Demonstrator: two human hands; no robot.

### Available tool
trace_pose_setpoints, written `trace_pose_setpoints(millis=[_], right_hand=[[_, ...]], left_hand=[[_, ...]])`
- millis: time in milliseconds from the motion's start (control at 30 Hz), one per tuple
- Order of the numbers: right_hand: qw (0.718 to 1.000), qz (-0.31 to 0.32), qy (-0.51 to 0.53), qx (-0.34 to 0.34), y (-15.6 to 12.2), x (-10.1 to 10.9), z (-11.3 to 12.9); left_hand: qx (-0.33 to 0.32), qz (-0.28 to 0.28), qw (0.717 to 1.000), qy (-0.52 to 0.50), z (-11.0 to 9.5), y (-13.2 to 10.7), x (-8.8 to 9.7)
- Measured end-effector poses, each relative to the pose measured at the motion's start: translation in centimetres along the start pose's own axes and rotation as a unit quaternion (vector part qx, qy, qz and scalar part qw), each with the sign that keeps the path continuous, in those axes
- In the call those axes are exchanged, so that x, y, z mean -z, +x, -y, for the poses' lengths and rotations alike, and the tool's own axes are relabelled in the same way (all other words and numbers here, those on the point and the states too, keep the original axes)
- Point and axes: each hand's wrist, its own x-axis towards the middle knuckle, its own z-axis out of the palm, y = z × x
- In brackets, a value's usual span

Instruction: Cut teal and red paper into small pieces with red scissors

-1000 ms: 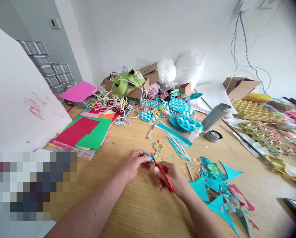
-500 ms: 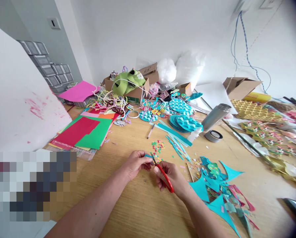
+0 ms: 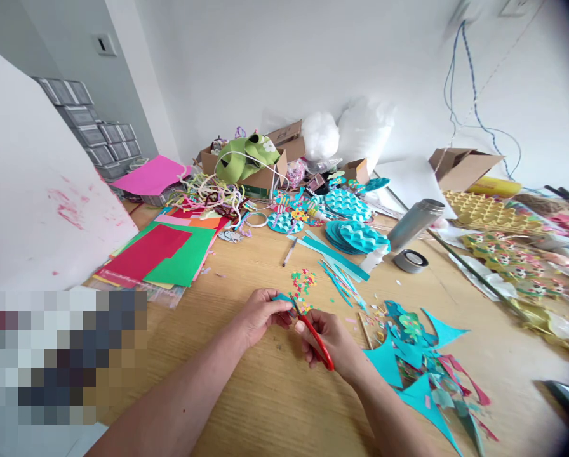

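My left hand (image 3: 266,315) pinches a small piece of blue paper (image 3: 281,298) between thumb and fingers. In my right hand (image 3: 326,336) is a pair of scissors with red handles (image 3: 319,343), fingers wrapped round them. The scissor blades (image 3: 295,304) point up and away, at the right edge of the blue paper. Just beyond the blades lies a scatter of tiny red, yellow and green paper bits (image 3: 304,283). Blue paper offcuts (image 3: 384,358) spread over the table to the right of my right hand.
Stacked coloured paper (image 3: 153,251) lies at the left. Thin blue paper strips (image 3: 338,279), a pen (image 3: 289,252) and a white glue bottle (image 3: 374,259) are beyond my hands. A metal flask (image 3: 415,223) stands behind a round lid (image 3: 411,261). Blue egg-tray rounds (image 3: 355,237) are piled nearby.
The blue paper has shifted and turned slightly in my left fingers, against the scissor blades. Both hands stay in nearly the same place.
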Motion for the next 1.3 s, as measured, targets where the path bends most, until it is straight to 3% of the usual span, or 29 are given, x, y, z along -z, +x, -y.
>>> trace_pose_setpoints(millis=[1300], right_hand=[[1.0,0.01,-0.014,-0.012,0.05,0.19,-0.37]], left_hand=[[0.01,-0.006,1.0,-0.015,-0.11,0.03,0.06]])
